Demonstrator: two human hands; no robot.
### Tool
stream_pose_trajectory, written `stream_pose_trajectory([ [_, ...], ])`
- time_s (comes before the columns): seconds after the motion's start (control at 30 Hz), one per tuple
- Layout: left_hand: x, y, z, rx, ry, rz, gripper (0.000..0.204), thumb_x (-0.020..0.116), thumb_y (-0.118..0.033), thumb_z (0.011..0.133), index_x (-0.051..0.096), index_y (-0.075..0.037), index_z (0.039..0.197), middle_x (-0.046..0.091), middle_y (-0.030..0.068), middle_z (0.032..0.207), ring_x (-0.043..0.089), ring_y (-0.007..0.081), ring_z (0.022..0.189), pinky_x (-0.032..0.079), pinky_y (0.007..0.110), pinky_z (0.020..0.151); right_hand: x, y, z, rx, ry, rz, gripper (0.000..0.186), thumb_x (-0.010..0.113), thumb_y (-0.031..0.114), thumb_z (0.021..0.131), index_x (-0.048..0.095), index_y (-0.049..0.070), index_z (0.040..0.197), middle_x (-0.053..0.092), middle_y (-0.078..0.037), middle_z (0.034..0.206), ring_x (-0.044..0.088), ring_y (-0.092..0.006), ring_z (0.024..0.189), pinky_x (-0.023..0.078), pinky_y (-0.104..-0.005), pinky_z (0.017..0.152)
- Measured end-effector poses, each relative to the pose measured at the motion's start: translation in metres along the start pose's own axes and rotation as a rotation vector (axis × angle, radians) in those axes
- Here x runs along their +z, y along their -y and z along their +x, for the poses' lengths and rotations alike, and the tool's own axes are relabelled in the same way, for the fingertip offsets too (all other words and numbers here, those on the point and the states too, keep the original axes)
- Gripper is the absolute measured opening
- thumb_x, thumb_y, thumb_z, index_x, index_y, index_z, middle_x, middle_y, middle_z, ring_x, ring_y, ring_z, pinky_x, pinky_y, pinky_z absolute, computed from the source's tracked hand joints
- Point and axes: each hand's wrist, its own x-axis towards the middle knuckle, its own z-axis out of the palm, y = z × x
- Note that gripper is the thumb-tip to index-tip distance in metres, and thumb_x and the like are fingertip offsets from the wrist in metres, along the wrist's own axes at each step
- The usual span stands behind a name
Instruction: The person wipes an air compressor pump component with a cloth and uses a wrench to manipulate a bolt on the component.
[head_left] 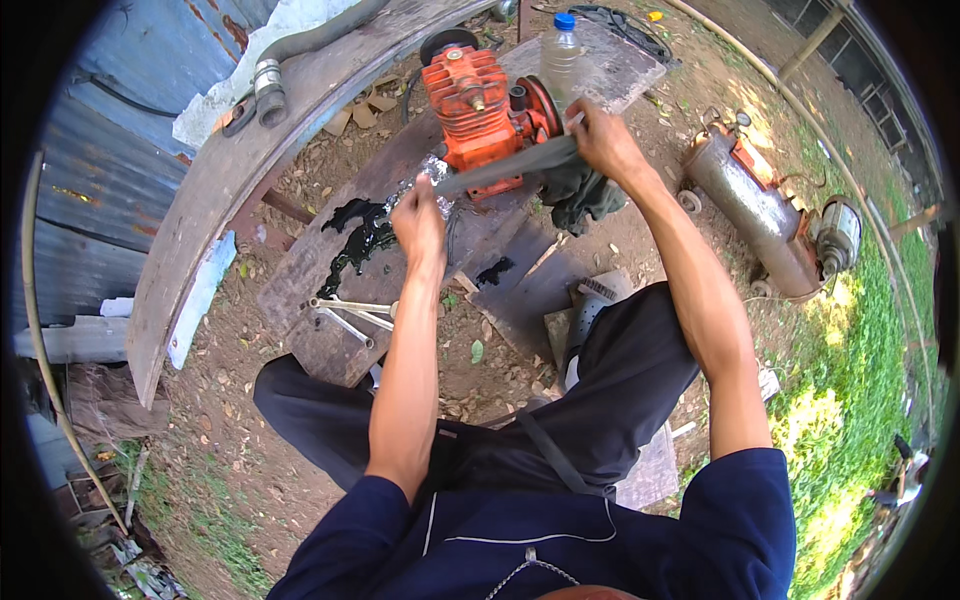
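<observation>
An orange finned compressor pump head stands on a dark wooden plank in front of me. My left hand grips one end of a dark grey cloth pulled taut across the pump's front. My right hand holds the other end, where the cloth bunches and hangs down. A black oil spill spreads on the plank just left of my left hand.
A clear plastic bottle with a blue cap stands behind the pump. Wrenches lie on the plank's near left. A grey tank with a motor lies to the right. A curved wooden board and corrugated metal wall are at left.
</observation>
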Motion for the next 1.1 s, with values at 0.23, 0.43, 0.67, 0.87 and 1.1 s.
stream_pose_trajectory([
  [0.23, -0.049, 0.024, -0.139, -0.293, -0.004, -0.121, 0.041, 0.065, -0.05, 0.088, 0.052, -0.011, 0.082, 0.038, -0.0075, 0.061, 0.034, 0.0032, 0.049, 0.025, 0.019, 0.044, -0.013, 0.028, -0.053, -0.27, 0.381, -0.022, 0.043, 0.06, 0.044, 0.09, 0.067, 0.004, 0.104, 0.068, -0.019, 0.097, 0.064, -0.0359, 0.094, 0.05, -0.043, 0.079],
  [0.43, -0.073, 0.004, -0.18, -0.193, 0.073, 0.019, 0.042, 0.065, -0.05, 0.087, 0.052, -0.011, 0.078, 0.035, -0.0094, 0.061, 0.032, 0.0021, 0.05, 0.022, 0.02, 0.043, -0.023, 0.065, -0.073, -0.388, 0.332, -0.063, 0.049, 0.061, 0.051, 0.087, 0.068, 0.004, 0.103, 0.068, -0.019, 0.097, 0.065, -0.0349, 0.092, 0.051, -0.0421, 0.079],
  [0.67, -0.088, -0.088, -0.177, 0.145, 0.327, 0.608, 0.044, 0.06, -0.045, 0.092, 0.067, -0.002, 0.085, 0.041, -0.0067, 0.058, 0.033, 0.0055, 0.052, 0.026, 0.026, 0.049, -0.048, 0.092, -0.077, -0.311, 0.091, 0.079, 0.05, 0.059, 0.051, 0.088, 0.069, 0.003, 0.101, 0.069, -0.02, 0.092, 0.067, -0.0335, 0.085, 0.051, -0.0414, 0.074],
  [0.87, -0.067, -0.166, -0.168, 0.389, 0.544, 0.941, 0.045, 0.053, -0.046, 0.095, 0.066, -0.004, 0.085, 0.054, -0.0018, 0.063, 0.048, 0.0069, 0.057, 0.04, 0.026, 0.052, -0.069, 0.091, -0.089, -0.145, 0.02, 0.171, 0.045, 0.06, 0.047, 0.089, 0.07, 0.003, 0.096, 0.069, -0.018, 0.085, 0.066, -0.0281, 0.078, 0.051, -0.0388, 0.07],
  [1.1, -0.009, -0.19, -0.079, 0.492, 0.433, 0.844, 0.035, 0.06, -0.038, 0.089, 0.065, -0.004, 0.098, 0.064, 0.0099, 0.078, 0.061, 0.0218, 0.072, 0.047, 0.036, 0.067, -0.075, 0.052, -0.088, -0.214, -0.076, 0.053, 0.074, 0.056, 0.07, 0.079, 0.069, 0.003, 0.106, 0.069, -0.018, 0.098, 0.066, -0.0298, 0.092, 0.049, -0.0392, 0.081],
])
